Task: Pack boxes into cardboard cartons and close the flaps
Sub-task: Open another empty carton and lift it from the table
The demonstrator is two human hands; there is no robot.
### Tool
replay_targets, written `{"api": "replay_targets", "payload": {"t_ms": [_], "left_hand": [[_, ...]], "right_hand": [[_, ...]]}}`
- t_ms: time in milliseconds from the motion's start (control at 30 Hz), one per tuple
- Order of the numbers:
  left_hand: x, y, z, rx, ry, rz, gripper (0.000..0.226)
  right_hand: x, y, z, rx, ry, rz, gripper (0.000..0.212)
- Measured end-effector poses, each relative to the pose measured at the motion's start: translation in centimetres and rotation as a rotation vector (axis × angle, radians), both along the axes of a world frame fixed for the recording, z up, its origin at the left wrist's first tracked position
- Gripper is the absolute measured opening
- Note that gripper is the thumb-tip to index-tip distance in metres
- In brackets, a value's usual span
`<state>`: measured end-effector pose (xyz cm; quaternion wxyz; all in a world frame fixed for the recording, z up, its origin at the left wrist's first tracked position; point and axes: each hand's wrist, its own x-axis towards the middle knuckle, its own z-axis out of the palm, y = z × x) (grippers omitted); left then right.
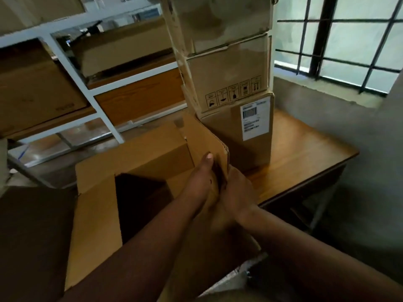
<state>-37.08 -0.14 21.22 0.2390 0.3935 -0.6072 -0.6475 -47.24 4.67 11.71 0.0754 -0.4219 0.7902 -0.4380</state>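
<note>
An open brown cardboard carton stands in front of me, its inside dark. The left flap lies outward and the far flap is folded partly over the opening. The right flap stands upright. My left hand lies against this flap's inner face with the thumb pointing up. My right hand grips the same flap from its outer side, at the near edge. I cannot see any boxes inside the carton.
Three sealed cartons are stacked on the wooden table just right of the flap; the lowest bears a white label. White shelving with more cartons fills the back left. A barred window is at the right.
</note>
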Motion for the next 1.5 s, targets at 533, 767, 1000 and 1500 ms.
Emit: {"api": "replay_targets", "payload": {"t_ms": [533,767,1000,1500], "left_hand": [[22.3,-2.9,-3.4,-0.93,-0.813,0.353,0.021],[35.6,-1.3,-5.4,-0.78,-0.937,0.658,0.024],[40.9,-0.1,-9.0,-0.536,-0.833,0.682,0.052],[42.0,-6.0,-10.2,-0.327,-0.612,0.658,0.032]], "right_hand": [[13.4,0.5,1.6,-0.136,0.121,0.58,0.015],[23.8,-5.3,0.2,0.174,0.323,0.741,0.072],[30.0,-7.0,3.6,-0.076,-0.009,0.802,0.089],[31.5,-5.8,1.6,0.217,0.167,0.846,0.054]]}}
